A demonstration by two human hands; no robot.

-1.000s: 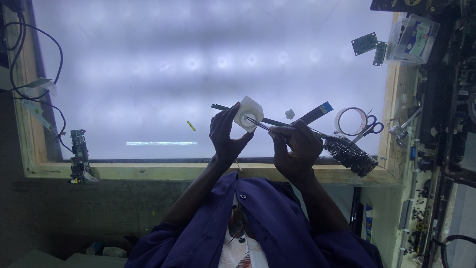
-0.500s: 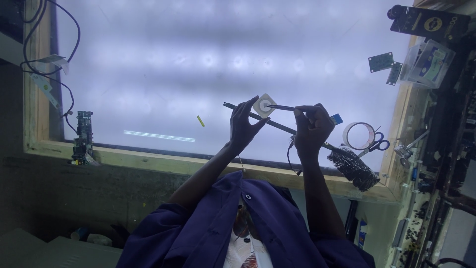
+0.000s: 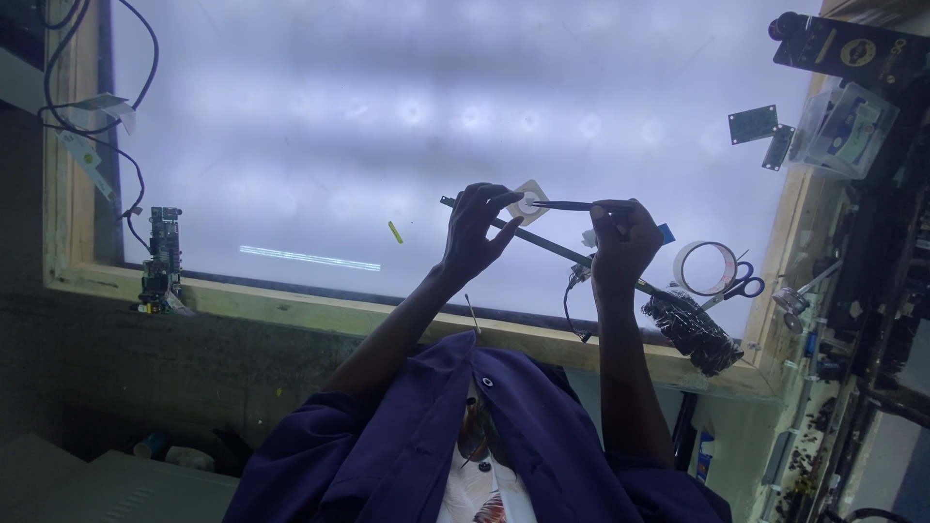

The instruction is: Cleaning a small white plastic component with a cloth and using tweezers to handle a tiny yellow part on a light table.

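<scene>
Left edge of the table: black cables (image 3: 92, 145) loop down past the wooden frame (image 3: 291, 308), with a small green circuit board (image 3: 162, 260) on the near-left rail. The table top is a backlit white panel (image 3: 320, 116), smooth and evenly glowing, showing faint round bright spots and one thin bright line (image 3: 310, 258); a small yellow sliver (image 3: 394, 231) lies near the middle. Left hand (image 3: 475, 237) is clenched around a small white square part (image 3: 528, 201) with rounded corners and a round hole in its face, held up over the panel's near-middle, not resting on it. Right hand (image 3: 623, 242) pinches thin dark tweezers (image 3: 562, 204), tips at the part's hole. Change from a second ago: the part was face-on and looked boxy, lower and closer to the body; now it's turned flatter, raised further out over the panel, and the tweezers run nearly level into the hole instead of slanting. Reads as probing or picking at the centre, hands steadying. Under both hands lies a long, thin dark strip (image 3: 538, 242) on a diagonal. Near-right edge: a bristly black brush head (image 3: 690, 329), a glossy tape roll (image 3: 705, 266), scissors (image 3: 738, 287) with blue handles. Far-right corner: two small green boards (image 3: 753, 124) and a clear plastic box (image 3: 838, 116).
</scene>
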